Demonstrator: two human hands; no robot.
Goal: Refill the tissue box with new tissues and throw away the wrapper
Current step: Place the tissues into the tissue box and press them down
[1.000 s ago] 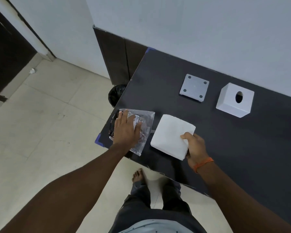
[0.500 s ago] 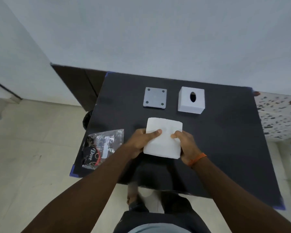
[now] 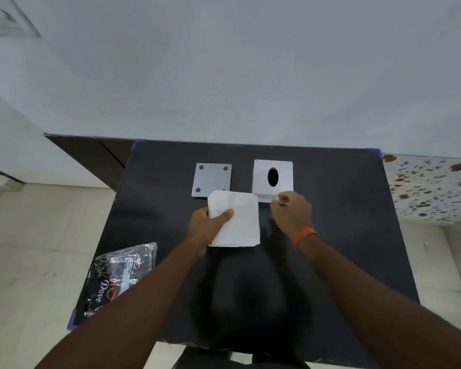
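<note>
The tissue stack (image 3: 234, 218) is gripped by the left hand (image 3: 206, 227) at its left edge; the right hand (image 3: 292, 214) is curled empty at the tissue box (image 3: 273, 179) near edge, with bare surface (image 3: 343, 209) to its right.

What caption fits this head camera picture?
Left hand holds tissue stack; right hand reaches the tissue box.

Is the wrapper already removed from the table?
No, the wrapper lies on the table near its front left corner.

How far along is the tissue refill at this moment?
Done: the tissue stack is out of its wrapper, and the base plate lies apart from the tissue box. In hand: the left hand holds the stack; the right hand is at the box. Left: loading, closing, discarding the wrapper.
</note>
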